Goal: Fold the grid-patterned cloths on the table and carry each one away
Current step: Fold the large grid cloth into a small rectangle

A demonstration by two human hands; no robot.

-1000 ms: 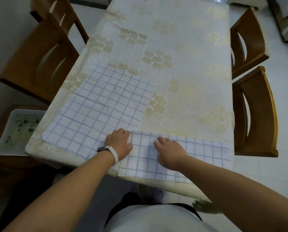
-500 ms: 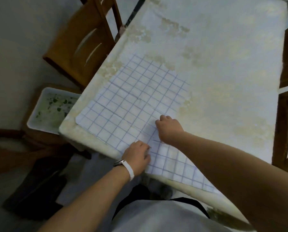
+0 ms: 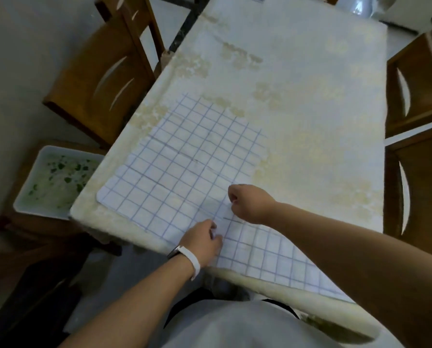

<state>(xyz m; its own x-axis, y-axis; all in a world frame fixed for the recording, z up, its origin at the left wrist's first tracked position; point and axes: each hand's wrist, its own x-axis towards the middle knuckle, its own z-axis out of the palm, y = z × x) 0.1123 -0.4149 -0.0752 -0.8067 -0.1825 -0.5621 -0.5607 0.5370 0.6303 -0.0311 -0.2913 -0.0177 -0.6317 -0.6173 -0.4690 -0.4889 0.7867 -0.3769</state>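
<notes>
- Concealing left hand (image 3: 202, 243) fingertips behind knuckles; leaving its grip impossible to tell;
- Pinching unfolded grid cloth (image 3: 184, 167) corner with curled right hand (image 3: 247, 204);
- Meeting near grid cloth (image 3: 272, 254) along table (image 3: 298, 84) edge.

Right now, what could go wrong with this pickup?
1. Large cloth and strip overlap between left hand and right hand, which pinches the large cloth; lifting it may drag the strip.
2. The strip lies along the table near edge and could slide off.
3. A tray with green bits sits below the table corner; a trailing cloth might dip in.
</notes>
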